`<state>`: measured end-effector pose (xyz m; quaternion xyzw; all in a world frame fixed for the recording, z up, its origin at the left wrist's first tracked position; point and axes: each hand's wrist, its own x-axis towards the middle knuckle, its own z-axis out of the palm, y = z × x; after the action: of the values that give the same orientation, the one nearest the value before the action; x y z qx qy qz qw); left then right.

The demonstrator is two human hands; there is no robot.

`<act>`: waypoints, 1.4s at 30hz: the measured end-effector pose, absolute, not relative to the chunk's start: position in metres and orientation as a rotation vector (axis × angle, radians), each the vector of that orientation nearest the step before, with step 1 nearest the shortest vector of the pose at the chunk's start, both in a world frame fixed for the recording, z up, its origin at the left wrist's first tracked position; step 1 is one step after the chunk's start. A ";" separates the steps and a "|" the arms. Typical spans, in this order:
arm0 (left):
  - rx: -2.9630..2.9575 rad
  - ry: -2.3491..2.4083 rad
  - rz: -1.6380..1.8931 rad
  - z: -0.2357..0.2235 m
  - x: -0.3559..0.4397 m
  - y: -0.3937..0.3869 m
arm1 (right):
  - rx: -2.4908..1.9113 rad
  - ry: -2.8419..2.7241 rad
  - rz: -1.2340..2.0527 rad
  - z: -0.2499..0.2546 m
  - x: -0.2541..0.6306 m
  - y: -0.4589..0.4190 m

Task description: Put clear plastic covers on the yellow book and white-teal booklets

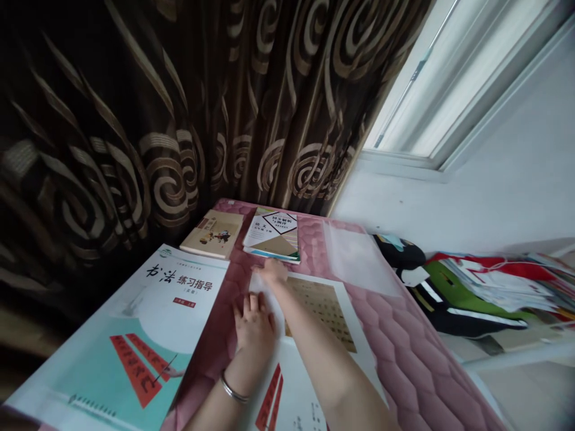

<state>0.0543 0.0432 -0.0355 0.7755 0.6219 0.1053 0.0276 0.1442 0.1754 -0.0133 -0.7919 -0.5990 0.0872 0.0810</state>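
Note:
A white-and-pale-green book [287, 389] lies in front of me, with a brown calligraphy picture [321, 311] on its upper part and red strips lower down. My left hand [256, 323], with a silver bangle at the wrist, lies along the book's left edge, its fingers apart. Reaching across the book, my right hand [272, 272] touches its top left corner. The right fingers are slightly blurred and look stretched toward the left. Beside my left arm is a large calligraphy workbook [157, 335] with a teal and white cover.
A tan book [213, 234] and a white-and-gold book [273, 233] lie at the back of the pink quilted surface [413, 353]. A translucent sheet [357, 257] rests to the right. A patterned curtain [269, 108] hangs behind. Bags [449, 293] and papers [507, 278] sit at right.

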 end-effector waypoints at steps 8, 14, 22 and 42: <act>2.369 1.917 0.340 -0.037 0.054 0.042 | -2.314 -1.777 0.159 -0.020 0.134 0.169; 2.372 1.942 0.345 -0.030 0.054 0.040 | -2.204 -1.910 0.292 -0.019 0.136 0.134; 2.372 1.946 0.346 -0.034 0.055 0.041 | -2.234 -1.873 0.369 -0.015 0.144 0.152; 2.364 1.938 0.352 -0.029 0.055 0.041 | -2.203 -1.857 0.378 -0.021 0.140 0.138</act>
<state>0.0546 0.0407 -0.0292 0.7679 0.6295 0.1142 0.0320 0.1395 0.1377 -0.0207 -0.7528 -0.6346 0.1292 0.1177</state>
